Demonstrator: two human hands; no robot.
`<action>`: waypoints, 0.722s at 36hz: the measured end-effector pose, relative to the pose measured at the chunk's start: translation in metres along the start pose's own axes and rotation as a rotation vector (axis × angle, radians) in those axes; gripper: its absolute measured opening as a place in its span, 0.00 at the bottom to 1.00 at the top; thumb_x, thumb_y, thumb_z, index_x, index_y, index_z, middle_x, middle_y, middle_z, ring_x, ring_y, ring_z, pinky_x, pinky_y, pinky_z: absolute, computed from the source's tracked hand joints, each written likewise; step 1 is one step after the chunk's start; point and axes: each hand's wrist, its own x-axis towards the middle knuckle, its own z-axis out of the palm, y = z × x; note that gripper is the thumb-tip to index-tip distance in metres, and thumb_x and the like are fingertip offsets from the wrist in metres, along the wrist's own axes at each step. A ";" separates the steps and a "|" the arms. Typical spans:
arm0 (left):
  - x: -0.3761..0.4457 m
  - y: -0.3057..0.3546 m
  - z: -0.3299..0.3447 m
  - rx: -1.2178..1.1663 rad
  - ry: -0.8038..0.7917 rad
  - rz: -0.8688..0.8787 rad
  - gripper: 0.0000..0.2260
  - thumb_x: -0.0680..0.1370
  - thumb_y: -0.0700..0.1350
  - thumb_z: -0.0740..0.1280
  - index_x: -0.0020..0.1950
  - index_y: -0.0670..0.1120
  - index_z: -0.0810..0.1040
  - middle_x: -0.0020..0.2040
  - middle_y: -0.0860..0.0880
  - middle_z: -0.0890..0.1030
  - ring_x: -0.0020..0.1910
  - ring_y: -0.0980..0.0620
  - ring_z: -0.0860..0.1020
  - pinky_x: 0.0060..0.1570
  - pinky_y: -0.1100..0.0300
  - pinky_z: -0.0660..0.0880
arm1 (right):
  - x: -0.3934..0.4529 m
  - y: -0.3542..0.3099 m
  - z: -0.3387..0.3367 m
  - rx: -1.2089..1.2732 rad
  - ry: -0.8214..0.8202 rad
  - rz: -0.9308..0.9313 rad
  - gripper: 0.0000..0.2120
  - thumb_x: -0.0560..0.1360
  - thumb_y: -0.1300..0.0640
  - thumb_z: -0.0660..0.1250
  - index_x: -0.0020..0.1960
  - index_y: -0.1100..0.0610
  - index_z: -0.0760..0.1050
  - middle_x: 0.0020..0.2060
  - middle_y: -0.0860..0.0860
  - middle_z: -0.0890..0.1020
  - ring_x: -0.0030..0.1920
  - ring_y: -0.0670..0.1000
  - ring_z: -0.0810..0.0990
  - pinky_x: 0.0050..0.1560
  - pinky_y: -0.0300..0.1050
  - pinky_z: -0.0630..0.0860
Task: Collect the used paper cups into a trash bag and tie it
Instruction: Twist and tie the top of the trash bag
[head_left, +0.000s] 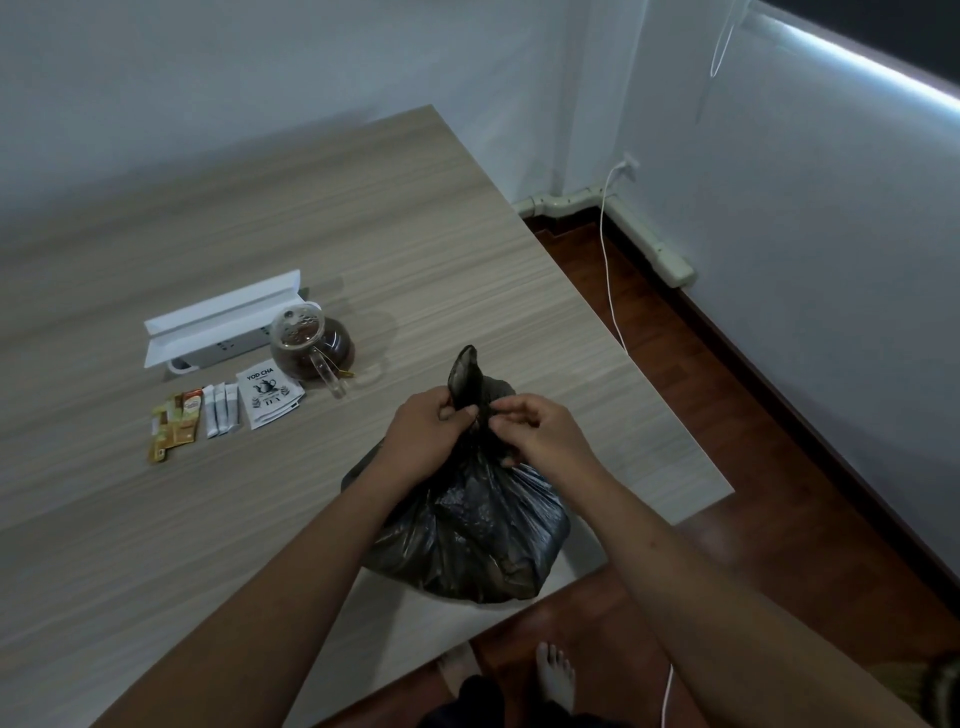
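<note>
Nearest the viewer, a filled black trash bag (467, 530) sits at the near edge of the bench (363, 218), its lower part overhanging the edge above the wooden floor (691, 364). Both forearms reach in from below. The left hand (426, 436) is closed around the gathered neck of the bag, with a loose tail of plastic rising above its thumb; the right hand (540, 431) pinches a strand of the same neck between fingertips, touching the plastic just beside the left. No paper cups are visible on the bench, so they are judged to be inside the bag, and the tying step appears under way. Risks from here: the thin film could tear if the strands are pulled hard, the knot could slip if the short tail escapes, and the overhanging bag could drop off the edge once released. Farther off stand a glass teapot (311, 343), tea sachets (270, 392) and a white box (223, 322).
</note>
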 end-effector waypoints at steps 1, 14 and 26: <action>0.001 0.000 -0.001 -0.003 0.003 -0.002 0.15 0.73 0.53 0.67 0.45 0.41 0.80 0.28 0.48 0.75 0.30 0.51 0.73 0.37 0.53 0.71 | 0.000 0.001 0.002 -0.028 0.011 -0.011 0.09 0.74 0.61 0.72 0.53 0.57 0.80 0.45 0.56 0.81 0.43 0.50 0.82 0.39 0.46 0.82; 0.004 -0.003 0.000 -0.034 0.104 -0.107 0.10 0.74 0.49 0.69 0.44 0.42 0.82 0.39 0.43 0.84 0.42 0.42 0.83 0.46 0.48 0.78 | -0.009 0.015 0.026 -0.405 0.232 -0.451 0.05 0.73 0.63 0.73 0.48 0.58 0.85 0.39 0.49 0.81 0.38 0.44 0.79 0.43 0.33 0.74; -0.004 -0.007 -0.023 -0.681 -0.180 -0.157 0.34 0.66 0.29 0.70 0.69 0.52 0.70 0.57 0.39 0.76 0.50 0.43 0.80 0.50 0.49 0.80 | -0.006 0.003 0.019 -0.649 -0.033 -0.652 0.14 0.75 0.62 0.60 0.53 0.60 0.83 0.41 0.52 0.71 0.42 0.51 0.73 0.41 0.39 0.72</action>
